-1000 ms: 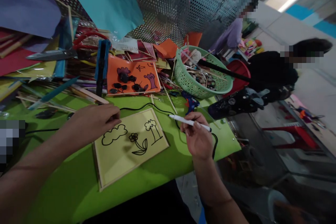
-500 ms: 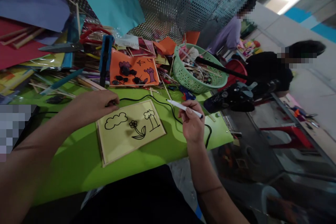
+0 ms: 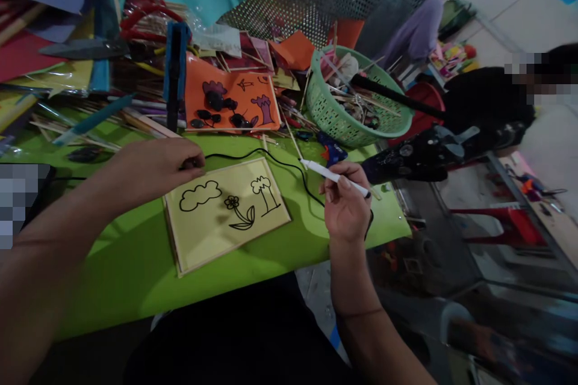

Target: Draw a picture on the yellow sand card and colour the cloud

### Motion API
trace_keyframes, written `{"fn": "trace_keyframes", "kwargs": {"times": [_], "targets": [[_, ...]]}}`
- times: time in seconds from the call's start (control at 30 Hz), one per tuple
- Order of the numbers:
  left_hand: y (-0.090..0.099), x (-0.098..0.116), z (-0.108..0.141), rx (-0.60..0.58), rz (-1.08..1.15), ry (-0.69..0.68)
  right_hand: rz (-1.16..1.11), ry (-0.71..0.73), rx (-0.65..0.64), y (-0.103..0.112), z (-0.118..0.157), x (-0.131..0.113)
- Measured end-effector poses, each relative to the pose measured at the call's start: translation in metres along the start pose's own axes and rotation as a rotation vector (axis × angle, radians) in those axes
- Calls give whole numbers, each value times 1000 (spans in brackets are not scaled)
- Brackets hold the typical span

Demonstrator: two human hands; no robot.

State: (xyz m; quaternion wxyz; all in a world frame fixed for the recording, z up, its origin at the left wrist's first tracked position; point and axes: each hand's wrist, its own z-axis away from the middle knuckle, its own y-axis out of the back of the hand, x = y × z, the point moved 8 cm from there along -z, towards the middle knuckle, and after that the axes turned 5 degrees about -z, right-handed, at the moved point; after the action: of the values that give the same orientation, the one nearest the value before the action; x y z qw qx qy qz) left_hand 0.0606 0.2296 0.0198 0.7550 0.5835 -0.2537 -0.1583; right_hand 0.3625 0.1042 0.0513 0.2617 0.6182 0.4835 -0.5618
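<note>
A white marker (image 3: 333, 175) with a dark end is gripped in my right hand (image 3: 347, 201), its uncapped tip pointing left above the green tabletop. Below and to the left lies a yellow sheet (image 3: 212, 240) edged with thin sticks, bearing a black cloud, flower and tree drawn in line. My left hand (image 3: 167, 162) is at the sheet's upper left corner with its fingers curled together. Something dark shows at those fingertips, too small to name. A black cord (image 3: 239, 154) runs behind the sheet, from near my left fingers toward my right hand.
Behind the sheet lie an orange picture (image 3: 230, 93) with black pieces on it, scissors (image 3: 85, 49) and many sticks. A green basket (image 3: 334, 105) and a blue glue gun (image 3: 332, 149) stand right of them. Two people are beyond, one in a purple top (image 3: 418, 30).
The view has shifted, so the basket and other people appear farther right. My right hand with the marker sits slightly farther right of the sheet. My left hand keeps its place by the corner.
</note>
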Motion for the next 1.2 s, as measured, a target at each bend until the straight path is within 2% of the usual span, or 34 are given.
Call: {"fn": "trace_keyframes", "kwargs": {"times": [0.23,0.7,1.03,1.2], "targets": [[0,-1,0,-35,20,28,-1,24,-14,-2,0,-3],[0,0,-1,-4,21,12,-4,7,-31,-1,3,0],[-5,-3,-1,34,22,-35,69,38,-29,-2,5,-1],[-1,-2,0,29,32,-22,95,28,-19,1,5,3]]}}
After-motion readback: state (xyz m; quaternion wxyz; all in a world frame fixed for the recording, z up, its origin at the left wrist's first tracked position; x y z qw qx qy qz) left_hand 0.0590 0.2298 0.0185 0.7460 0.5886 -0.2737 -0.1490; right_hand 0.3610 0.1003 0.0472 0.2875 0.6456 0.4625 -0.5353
